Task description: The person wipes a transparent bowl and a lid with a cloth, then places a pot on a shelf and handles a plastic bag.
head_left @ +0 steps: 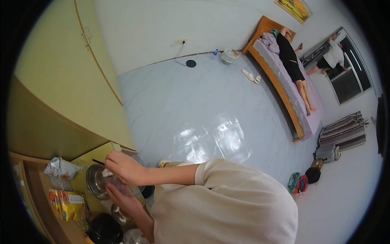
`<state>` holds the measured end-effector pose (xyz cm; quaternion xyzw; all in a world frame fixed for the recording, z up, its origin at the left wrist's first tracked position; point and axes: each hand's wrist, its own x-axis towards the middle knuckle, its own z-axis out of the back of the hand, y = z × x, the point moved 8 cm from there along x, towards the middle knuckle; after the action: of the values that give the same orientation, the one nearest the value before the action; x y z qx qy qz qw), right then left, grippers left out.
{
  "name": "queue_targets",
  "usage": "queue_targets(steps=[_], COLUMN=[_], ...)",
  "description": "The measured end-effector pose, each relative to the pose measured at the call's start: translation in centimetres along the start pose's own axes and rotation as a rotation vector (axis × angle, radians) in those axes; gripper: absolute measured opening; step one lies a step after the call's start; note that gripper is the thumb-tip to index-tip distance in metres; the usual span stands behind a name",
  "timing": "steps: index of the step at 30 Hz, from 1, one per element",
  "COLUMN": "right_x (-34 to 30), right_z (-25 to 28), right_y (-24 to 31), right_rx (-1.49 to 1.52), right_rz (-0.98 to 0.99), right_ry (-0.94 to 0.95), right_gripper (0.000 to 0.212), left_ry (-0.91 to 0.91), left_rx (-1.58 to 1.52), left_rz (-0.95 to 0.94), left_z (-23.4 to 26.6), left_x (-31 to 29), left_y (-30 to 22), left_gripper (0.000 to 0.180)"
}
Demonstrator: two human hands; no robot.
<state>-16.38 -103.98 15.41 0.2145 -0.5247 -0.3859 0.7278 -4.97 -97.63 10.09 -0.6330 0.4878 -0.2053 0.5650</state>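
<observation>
At the lower left, my right hand (125, 168) is closed, its fingers pinching a small white crumpled tissue (107, 173) at the rim of a clear round bowl (96, 183). Just below it, my left hand (124, 200) holds the bowl's near side, its fingertips close to the tissue; its thumb is hidden. Beneath my left forearm stands another clear round vessel (121, 214) with something white in it. Part of the bowl is covered by my hands.
Around the bowl lie a plastic bag (61, 168), yellow packets (70, 203) and a black pot (105, 229). A tall cabinet (65, 69) rises behind. Across the floor, one person lies on a bed (276, 89); another is by the window (347, 87). Slippers (251, 76) lie beside the bed.
</observation>
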Motion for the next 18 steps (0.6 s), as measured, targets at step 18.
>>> queue_targets(steps=[18], right_x=[-1.8], right_z=[-1.4], right_y=[1.1], right_rx=[0.177], right_rz=[-0.092], right_ry=[0.071], right_gripper=[0.018], left_ry=[0.012], left_rx=[0.144], left_rz=[-0.057], left_z=[2.3], left_x=[1.2], left_y=[0.7], left_gripper=[0.052])
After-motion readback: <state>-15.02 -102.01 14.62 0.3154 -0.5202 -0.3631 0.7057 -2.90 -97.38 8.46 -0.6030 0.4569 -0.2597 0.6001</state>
